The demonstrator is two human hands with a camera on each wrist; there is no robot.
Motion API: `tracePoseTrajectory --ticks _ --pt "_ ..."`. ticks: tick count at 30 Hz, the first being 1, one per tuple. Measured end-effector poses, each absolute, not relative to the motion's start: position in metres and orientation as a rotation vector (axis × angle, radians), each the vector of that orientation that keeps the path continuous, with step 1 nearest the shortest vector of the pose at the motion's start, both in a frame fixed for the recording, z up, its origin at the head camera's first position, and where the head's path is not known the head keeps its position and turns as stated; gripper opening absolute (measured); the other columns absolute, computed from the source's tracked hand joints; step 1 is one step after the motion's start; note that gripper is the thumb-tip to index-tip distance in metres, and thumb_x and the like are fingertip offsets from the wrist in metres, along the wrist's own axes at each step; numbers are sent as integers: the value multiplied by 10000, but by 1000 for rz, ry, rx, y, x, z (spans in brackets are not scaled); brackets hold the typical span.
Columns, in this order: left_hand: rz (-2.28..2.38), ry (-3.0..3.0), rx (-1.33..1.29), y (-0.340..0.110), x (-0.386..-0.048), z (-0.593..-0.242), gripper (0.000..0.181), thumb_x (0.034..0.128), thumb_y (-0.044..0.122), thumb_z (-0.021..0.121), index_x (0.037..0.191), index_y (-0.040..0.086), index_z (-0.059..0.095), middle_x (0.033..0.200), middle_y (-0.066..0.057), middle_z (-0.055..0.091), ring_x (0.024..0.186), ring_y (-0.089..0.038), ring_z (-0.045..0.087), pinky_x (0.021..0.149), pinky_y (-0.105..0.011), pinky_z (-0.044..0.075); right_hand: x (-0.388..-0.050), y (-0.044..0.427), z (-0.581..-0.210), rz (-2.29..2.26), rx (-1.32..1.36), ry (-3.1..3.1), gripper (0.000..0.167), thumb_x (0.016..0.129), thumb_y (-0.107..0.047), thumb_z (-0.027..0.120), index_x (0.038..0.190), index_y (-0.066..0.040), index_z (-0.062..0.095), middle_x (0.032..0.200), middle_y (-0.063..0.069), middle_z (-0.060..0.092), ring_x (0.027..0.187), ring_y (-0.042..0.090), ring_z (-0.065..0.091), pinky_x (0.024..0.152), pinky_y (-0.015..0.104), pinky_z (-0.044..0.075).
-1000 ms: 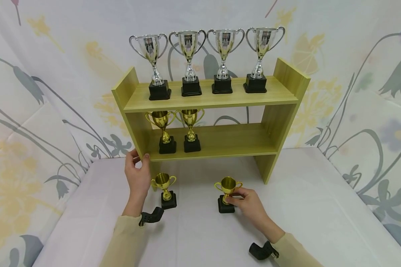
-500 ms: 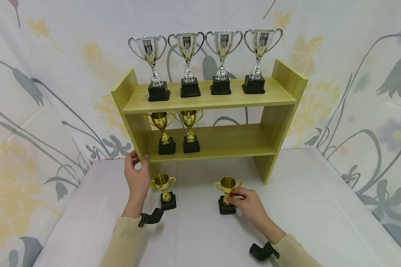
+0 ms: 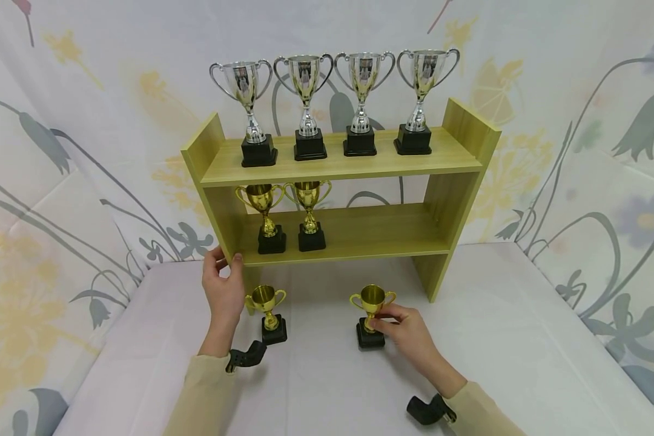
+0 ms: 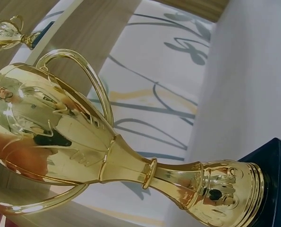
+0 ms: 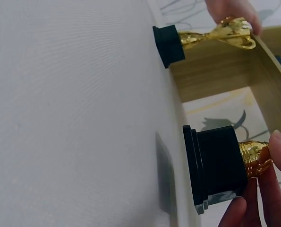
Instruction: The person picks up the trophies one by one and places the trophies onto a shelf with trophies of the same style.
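Observation:
My left hand grips the lower left edge of a two-tier wooden shelf, thumb at the front of the side panel. Beside that wrist a small gold trophy cup with a black base stands on the table; the same gold trophy fills the left wrist view. My right hand pinches the stem of another gold trophy, right of the first. In the right wrist view, this trophy's black base appears slightly above the table, upright, with a shadow beside it.
Several silver trophies stand in a row on the top tier. Two gold trophies, one at far left and one beside it, stand on the lower tier. A white cloth covers the table; a floral curtain hangs behind.
My right hand has raised the gold trophy very slightly. My left hand stays on the shelf's side panel. The whole head view has shifted a little.

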State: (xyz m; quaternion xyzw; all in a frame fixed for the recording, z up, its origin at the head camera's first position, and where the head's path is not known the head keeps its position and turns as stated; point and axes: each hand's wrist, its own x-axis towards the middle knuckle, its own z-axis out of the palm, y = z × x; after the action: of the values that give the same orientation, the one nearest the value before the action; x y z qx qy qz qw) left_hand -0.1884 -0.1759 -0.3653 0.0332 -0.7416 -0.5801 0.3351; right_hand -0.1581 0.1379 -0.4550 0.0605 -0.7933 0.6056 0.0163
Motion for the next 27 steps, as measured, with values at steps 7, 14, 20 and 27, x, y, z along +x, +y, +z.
tracePoseTrajectory --ticks 7,14,20,27 --pt "-1508 -1932 74 -177 -190 -367 306 996 42 539 1274 -86 524 1141 -236 513 1053 -211 508 784 -187 450 -159 139 -453 1904 200 -2437 114 826 -35 772 938 -19 760 958 85 730 956 170 648 805 245 523" --pt "-1498 -1928 91 -182 -199 -379 300 999 52 540 1275 -64 531 1143 -220 516 1049 -185 504 784 -201 449 -158 139 -448 1914 216 -2421 126 831 -35 772 954 -9 759 970 96 728 942 154 651 790 239 530" --pt "-1486 -1947 109 -193 -215 -400 311 1006 108 548 1298 -1 541 1168 -166 527 1064 -148 503 800 -240 463 -155 139 -441 1894 196 -2441 150 843 -72 776 982 -15 765 998 85 728 993 187 637 780 249 518" --pt "-1496 -1935 90 -180 -196 -375 302 999 50 529 1278 -66 525 1148 -228 513 1056 -199 504 794 -227 455 -154 138 -432 1897 218 -2429 199 854 -78 768 1029 17 756 1011 90 724 1007 195 626 776 254 521"
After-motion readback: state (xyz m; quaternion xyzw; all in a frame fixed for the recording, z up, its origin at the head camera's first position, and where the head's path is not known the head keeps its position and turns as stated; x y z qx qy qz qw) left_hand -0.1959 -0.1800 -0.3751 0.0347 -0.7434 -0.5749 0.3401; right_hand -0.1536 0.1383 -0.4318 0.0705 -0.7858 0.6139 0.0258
